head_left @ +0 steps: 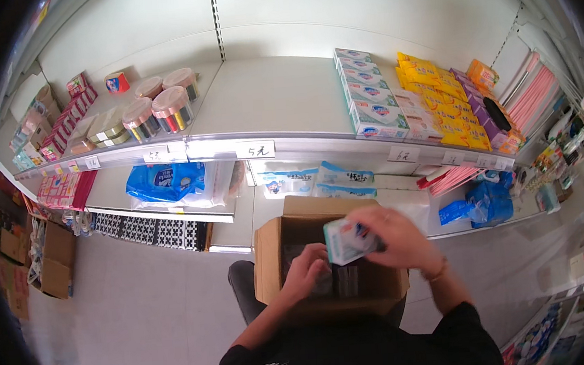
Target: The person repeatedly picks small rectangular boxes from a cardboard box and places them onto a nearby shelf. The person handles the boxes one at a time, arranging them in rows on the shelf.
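Note:
A cardboard box [270,256] stands open in front of me, over my legs. Above its opening my right hand [401,239] grips a small white and green soap box [346,241], tilted, with fingers closed round its right side. My left hand [306,272] reaches into the left part of the carton, its fingers curled; what they hold, if anything, is hidden. Beneath the hands, clear-sided containers [348,281] sit in the carton's shadow. On the shelf ahead, a row of similar white and green soap boxes [372,94] runs from front to back.
Right of that row are yellow packets [447,105] and purple boxes [484,109]. Lidded jars [172,109] stand left on the upper shelf [271,95]. Below, a lower shelf holds blue wipes packs [166,181] and white-blue packets [344,178]. Another carton [58,262] is on the floor at left.

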Motion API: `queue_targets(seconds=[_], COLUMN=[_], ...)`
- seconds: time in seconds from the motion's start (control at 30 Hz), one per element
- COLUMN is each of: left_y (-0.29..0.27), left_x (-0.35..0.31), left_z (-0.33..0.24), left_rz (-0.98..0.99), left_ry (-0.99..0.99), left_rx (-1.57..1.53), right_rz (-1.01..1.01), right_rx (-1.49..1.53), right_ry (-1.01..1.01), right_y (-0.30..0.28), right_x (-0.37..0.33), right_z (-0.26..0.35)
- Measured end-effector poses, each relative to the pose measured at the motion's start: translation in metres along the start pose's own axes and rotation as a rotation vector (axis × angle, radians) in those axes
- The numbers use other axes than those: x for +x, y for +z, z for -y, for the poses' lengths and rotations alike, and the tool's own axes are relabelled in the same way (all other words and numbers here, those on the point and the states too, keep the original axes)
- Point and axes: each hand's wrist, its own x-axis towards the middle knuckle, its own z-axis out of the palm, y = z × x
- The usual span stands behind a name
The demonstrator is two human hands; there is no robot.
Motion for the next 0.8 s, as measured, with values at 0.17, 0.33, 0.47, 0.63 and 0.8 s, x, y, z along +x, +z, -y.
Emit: queue_targets(seconds=[0.17, 0.33, 0.47, 0.63, 0.8], left_y=[0.005, 0.004, 0.0, -0.002, -0.003], left_x=[0.007, 0.005, 0.005, 0.003, 0.001], left_z=[-0.017, -0.001, 0.006, 0.01, 0.011], left_rz=[0.211, 0.316, 0.272, 0.255, 0.267], left_ry=[-0.06, -0.017, 0.012, 0.004, 0.038], left_rx=[0.647, 0.728, 0.782, 0.761, 0.767], right_rz=[-0.318, -0.298, -0.214, -0.201, -0.414], right_rx=[-0.307, -0.411, -0.347, -0.366, -0.588], right_ry=[-0.056, 0.15, 0.185, 0.171, 0.206], right_y=[-0.097, -0.166, -0.177, -0.165, -0.147], right_x=[0.084, 0.19, 0.254, 0.28, 0.285], right_z=[-0.014, -0.112, -0.217, -0.261, -0.252])
